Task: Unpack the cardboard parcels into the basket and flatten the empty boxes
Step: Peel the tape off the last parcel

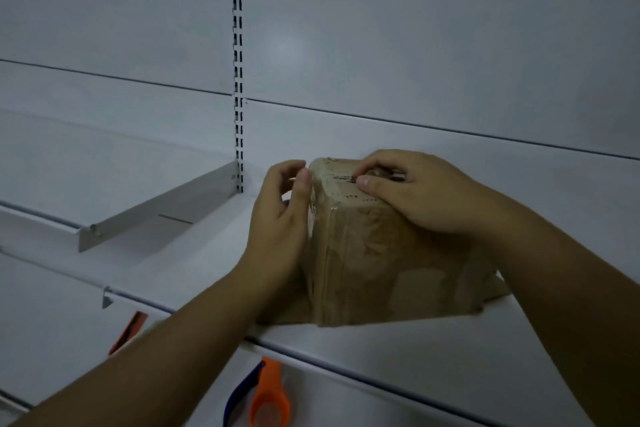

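I brace the box (pixel 374 246) with my left hand (pixel 280 215) while my right hand (pixel 415 191) pinches the tape (pixel 341 180) seam on top.

No legible text, seemingly, anywhere.

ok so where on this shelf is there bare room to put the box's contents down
The white shelf is bare to the left of the left hand, up to the shelf bracket, and along the front edge before the taped cardboard box. It is crowded around the box, where the right hand and flattened cardboard sit.
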A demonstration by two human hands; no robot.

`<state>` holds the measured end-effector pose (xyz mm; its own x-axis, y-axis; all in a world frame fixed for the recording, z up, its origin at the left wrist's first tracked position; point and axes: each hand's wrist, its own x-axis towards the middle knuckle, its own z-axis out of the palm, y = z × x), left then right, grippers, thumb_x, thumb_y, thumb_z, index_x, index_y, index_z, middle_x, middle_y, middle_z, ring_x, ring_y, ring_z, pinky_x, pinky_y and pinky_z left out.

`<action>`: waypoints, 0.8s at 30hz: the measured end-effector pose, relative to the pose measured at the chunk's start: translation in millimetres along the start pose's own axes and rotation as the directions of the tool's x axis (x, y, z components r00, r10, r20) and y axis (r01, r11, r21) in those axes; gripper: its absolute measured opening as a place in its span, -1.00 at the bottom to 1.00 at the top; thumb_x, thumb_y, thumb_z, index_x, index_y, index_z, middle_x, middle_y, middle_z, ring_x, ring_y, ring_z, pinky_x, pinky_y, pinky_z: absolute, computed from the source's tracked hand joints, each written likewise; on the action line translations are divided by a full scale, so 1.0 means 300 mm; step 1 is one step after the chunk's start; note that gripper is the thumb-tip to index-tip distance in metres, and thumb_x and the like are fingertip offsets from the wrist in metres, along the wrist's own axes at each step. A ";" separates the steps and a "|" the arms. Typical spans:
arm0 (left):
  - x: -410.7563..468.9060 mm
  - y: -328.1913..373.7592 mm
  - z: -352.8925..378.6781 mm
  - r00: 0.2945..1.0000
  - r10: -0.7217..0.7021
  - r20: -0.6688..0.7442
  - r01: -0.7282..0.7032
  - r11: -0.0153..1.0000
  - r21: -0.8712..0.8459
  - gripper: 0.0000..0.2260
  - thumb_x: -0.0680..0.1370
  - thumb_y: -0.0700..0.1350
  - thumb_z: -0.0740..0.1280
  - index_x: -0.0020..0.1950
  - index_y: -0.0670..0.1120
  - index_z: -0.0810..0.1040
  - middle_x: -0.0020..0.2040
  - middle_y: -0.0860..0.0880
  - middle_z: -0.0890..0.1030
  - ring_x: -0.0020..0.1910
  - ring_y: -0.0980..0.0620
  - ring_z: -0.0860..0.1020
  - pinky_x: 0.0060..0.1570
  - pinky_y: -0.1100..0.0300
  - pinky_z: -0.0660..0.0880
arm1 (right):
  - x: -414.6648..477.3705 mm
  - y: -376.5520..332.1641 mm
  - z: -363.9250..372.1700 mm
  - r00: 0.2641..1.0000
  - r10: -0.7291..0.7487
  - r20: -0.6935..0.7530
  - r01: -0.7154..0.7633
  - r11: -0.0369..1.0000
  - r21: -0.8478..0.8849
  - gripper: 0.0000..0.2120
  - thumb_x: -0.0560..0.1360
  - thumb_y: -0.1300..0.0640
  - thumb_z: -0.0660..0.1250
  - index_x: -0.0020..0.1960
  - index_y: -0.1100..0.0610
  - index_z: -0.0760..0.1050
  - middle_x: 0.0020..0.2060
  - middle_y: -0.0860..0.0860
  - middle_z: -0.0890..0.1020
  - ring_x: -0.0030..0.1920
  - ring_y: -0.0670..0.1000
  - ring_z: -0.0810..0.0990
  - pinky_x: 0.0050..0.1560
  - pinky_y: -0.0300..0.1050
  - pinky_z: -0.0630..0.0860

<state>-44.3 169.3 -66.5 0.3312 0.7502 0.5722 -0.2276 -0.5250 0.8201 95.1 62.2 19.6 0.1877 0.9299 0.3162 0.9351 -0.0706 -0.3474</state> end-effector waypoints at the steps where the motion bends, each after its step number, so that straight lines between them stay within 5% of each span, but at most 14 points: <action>1: -0.040 0.007 -0.010 0.998 0.063 0.012 -0.063 0.998 -0.026 -0.73 0.52 0.22 0.18 0.17 0.19 0.40 0.08 0.30 0.52 0.14 0.29 0.48 -0.01 0.47 0.44 | 0.010 0.002 0.006 1.000 0.006 -0.008 -0.006 1.000 0.001 -0.80 0.50 -0.20 0.16 0.04 -0.24 0.49 0.09 -0.21 0.55 0.08 -0.12 0.47 0.04 -0.08 0.42; 5: -0.135 0.021 0.010 0.989 0.086 0.123 -0.083 0.996 -0.029 -0.30 0.25 0.20 0.48 0.32 0.26 0.27 0.31 0.25 0.37 0.31 0.18 0.39 0.17 0.18 0.48 | 0.044 -0.002 0.026 0.999 0.041 -0.026 -0.042 0.998 -0.043 -0.81 0.49 -0.23 0.15 0.03 -0.25 0.46 0.07 -0.21 0.51 0.01 -0.13 0.44 -0.22 -0.25 0.28; 9: -0.129 0.032 0.060 0.998 0.050 0.043 -0.054 0.994 0.097 -0.13 0.18 0.07 0.60 0.31 0.35 0.15 0.34 0.19 0.31 0.33 0.14 0.35 0.23 0.01 0.46 | 0.056 -0.002 0.037 0.997 0.051 -0.053 -0.054 0.996 -0.064 -0.79 0.48 -0.25 0.13 0.03 -0.25 0.45 0.06 -0.19 0.52 0.00 -0.10 0.45 -0.17 -0.12 0.33; 12: -0.133 0.020 0.065 0.997 0.071 0.025 -0.072 0.995 0.071 -0.20 0.27 0.06 0.54 0.36 0.31 0.15 0.36 0.18 0.32 0.34 0.18 0.35 0.24 0.04 0.46 | 0.059 -0.001 0.038 0.996 0.061 -0.058 -0.064 0.996 -0.055 -0.79 0.47 -0.26 0.13 0.02 -0.26 0.45 0.05 -0.19 0.52 0.01 -0.08 0.46 -0.11 -0.07 0.37; 16: -0.139 0.016 0.047 0.993 0.111 0.033 -0.112 0.993 0.047 -0.29 0.34 0.09 0.46 0.34 0.39 0.13 0.25 0.49 0.30 0.25 0.42 0.35 0.09 0.43 0.45 | 0.060 0.001 0.041 0.996 0.066 -0.062 -0.070 0.996 -0.050 -0.77 0.46 -0.27 0.13 0.01 -0.25 0.46 0.05 -0.18 0.52 0.02 -0.08 0.46 -0.04 -0.03 0.41; 20: -0.127 0.009 0.006 0.942 0.319 -0.102 -0.261 0.889 0.377 -0.55 0.27 0.21 0.43 0.05 0.17 0.33 0.06 0.18 0.39 0.03 0.23 0.41 -0.05 0.41 0.42 | 0.058 -0.002 0.038 0.996 0.073 -0.057 -0.075 0.997 -0.035 -0.75 0.45 -0.28 0.14 0.02 -0.24 0.46 0.08 -0.18 0.52 0.04 -0.08 0.46 0.03 0.00 0.44; 24: -0.127 0.019 -0.005 0.836 0.549 0.029 -0.450 0.654 0.607 -0.67 0.42 0.10 0.37 -0.32 -0.14 0.44 -0.24 -0.02 0.42 -0.24 0.08 0.36 -0.35 0.22 0.38 | 0.058 -0.001 0.040 0.995 0.076 -0.062 -0.080 0.996 -0.049 -0.76 0.45 -0.28 0.14 0.01 -0.24 0.46 0.07 -0.17 0.51 0.01 -0.08 0.45 -0.02 -0.03 0.42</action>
<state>-59.7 138.3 -83.7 0.1781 0.3275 0.9279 0.2580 -0.9255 0.2771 94.5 82.7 14.7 0.2768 0.8978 0.3426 0.9309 -0.1621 -0.3273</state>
